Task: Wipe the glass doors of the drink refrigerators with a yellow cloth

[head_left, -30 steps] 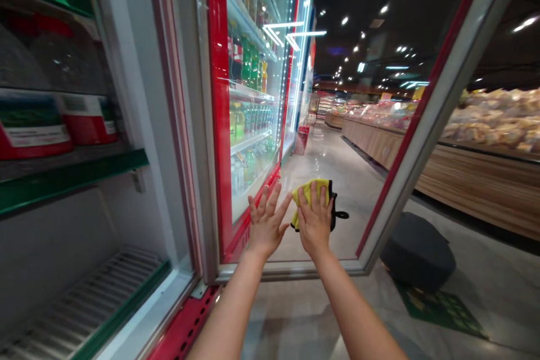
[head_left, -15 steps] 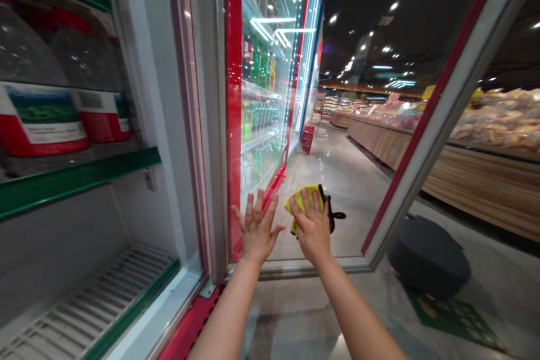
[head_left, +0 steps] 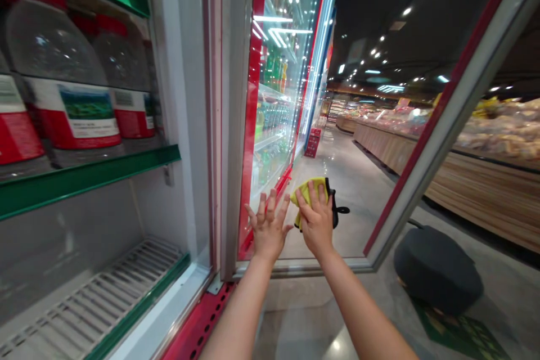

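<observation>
Fingers spread, my left hand (head_left: 269, 230) lies flat against the lower part of a glass door (head_left: 358, 208) that stands swung out from a drinks fridge. Its palm and fingers are apart from any loose thing. Beside it, my right hand (head_left: 318, 225) presses a yellow cleaning cloth (head_left: 304, 190) with black edging and a black loop onto the same glass. Part of the cloth is hidden under the fingers and palm. The door's grey metal frame (head_left: 304, 270) runs just below both wrists.
To the left, large bottles (head_left: 76, 112) with red caps stand on a green-edged fridge shelf (head_left: 105, 166), above a slatted rack (head_left: 105, 292). A dark grey stool (head_left: 439, 270) sits right of the door. Beyond are another lit fridge (head_left: 270, 124) and wood-sided produce stands (head_left: 485, 185).
The view has turned slightly left, showing more of the bottles. My right hand and the cloth have slid slightly up the glass; my left hand stays spread on it.
</observation>
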### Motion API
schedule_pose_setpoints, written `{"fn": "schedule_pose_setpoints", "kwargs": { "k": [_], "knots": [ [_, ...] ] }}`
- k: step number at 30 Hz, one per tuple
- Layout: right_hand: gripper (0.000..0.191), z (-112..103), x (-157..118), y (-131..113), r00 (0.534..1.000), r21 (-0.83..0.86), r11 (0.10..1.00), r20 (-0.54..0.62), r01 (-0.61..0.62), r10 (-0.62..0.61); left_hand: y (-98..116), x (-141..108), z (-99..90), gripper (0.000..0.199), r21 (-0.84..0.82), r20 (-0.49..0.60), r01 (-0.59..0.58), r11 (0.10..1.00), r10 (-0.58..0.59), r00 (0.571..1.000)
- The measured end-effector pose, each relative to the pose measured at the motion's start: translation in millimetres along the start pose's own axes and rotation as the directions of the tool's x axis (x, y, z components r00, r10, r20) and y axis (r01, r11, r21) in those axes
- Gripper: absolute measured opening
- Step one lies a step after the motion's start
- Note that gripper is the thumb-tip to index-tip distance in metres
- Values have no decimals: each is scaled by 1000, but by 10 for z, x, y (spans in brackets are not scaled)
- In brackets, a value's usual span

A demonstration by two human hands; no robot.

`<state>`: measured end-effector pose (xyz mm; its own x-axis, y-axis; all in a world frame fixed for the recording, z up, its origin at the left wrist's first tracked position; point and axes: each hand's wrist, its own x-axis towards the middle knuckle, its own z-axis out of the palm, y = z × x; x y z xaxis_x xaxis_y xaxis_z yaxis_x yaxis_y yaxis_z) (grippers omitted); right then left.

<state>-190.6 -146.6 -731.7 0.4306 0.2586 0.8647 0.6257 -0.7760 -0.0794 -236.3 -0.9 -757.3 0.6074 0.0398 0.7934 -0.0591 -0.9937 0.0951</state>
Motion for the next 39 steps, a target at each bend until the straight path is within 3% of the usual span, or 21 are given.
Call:
{"fn": "schedule_pose_setpoints", "kwargs": {
  "k": [2,4,8,11,14,16,18,21,23,25,28,31,35,39],
  "knots": [
    [64,-28,-17,45,1000,10,1000,22,19,-19,-45,-16,-30,92,-6,23,-25,1000,25,999],
    [65,-9,61,30,999,23,999,-31,-22,23,-112,-79,-48,90,-4,19,-39,999,39,999],
    [64,126,288,-266,992,35,996,-97,-81,84,-266,-313,16,86,42,-32,8,999,-7,999],
    [63,160,220,-435,996,33,996,35,82,-83,-333,-454,107,84,62,-41,28,998,-25,999],
    [58,75,62,-350,957,67,963,112,262,-268,-323,-497,156,84,55,-35,49,997,-47,998],
    [56,0,80,-240,959,76,959,63,272,-277,-296,-493,160,90,55,-28,64,996,-62,998],
    [55,-39,227,-203,977,73,975,-49,212,-209,-278,-488,160,99,62,-26,69,996,-68,997],
    [54,-2,501,-348,974,61,984,-162,168,-156,-287,-501,177,108,62,-21,52,997,-51,998],
    [51,43,583,-488,965,49,971,-128,235,-227,-304,-522,200,108,61,-16,48,997,-47,999],
    [44,59,576,-562,929,56,928,-53,368,-366,-311,-545,218,108,64,-27,50,997,-48,998],
    [35,5,596,-521,838,84,835,7,544,-546,-287,-561,213,112,54,-59,58,997,-54,997],
    [32,-82,861,-503,824,88,820,-81,566,-560,-237,-551,182,117,27,-65,80,996,-78,995],
    [39,-98,1330,-748,835,112,835,-205,539,-511,-202,-534,184,124,1,-73,106,994,-106,992],
    [44,-23,1429,-903,732,64,730,-113,680,-672,-205,-540,211,122,-13,-52,107,994,-107,993]
  ]
}}
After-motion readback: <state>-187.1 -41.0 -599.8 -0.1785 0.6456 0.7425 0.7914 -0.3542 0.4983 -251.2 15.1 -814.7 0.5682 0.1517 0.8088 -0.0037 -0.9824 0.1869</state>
